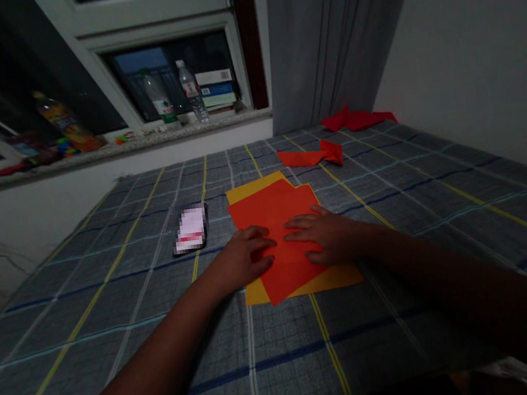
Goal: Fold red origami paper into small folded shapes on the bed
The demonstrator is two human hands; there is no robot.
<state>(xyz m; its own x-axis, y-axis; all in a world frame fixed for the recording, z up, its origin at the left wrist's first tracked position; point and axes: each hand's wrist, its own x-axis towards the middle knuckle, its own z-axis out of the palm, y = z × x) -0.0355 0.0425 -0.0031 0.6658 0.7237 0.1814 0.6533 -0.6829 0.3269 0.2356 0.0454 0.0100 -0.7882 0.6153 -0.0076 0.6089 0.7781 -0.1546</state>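
Both hands lie on a red sheet (275,212) in the middle of a grey plaid cloth (400,309) with yellow, white and blue lines. The left hand (246,256) rests palm down on the sheet's left edge, fingers loosely curled and pointing right, holding nothing. The right hand (319,232) lies flat on the sheet's right half, fingers stretched out and pointing left, also gripping nothing. The fingertips of the two hands nearly meet over the middle of the paper. The red sheet sits turned at a slight angle on top of a yellow sheet (339,276), which shows at the far left corner and along the near edge. Just left of the papers, apart from them, lies a phone (191,229) with its screen blurred. Farther off on the cloth lie folded red pieces (311,155), and beyond those, near the far corner, more red paper (357,119). A grey curtain (321,38) hangs behind that corner, beside a pale wall (476,59). Along the far side runs a window sill (143,141), with two clear bottles (159,98) and a stack of books (217,88) seen behind the glass, and an orange bottle (67,124) leaning further left. The room is dim, so small items on the sill are hard to make out.
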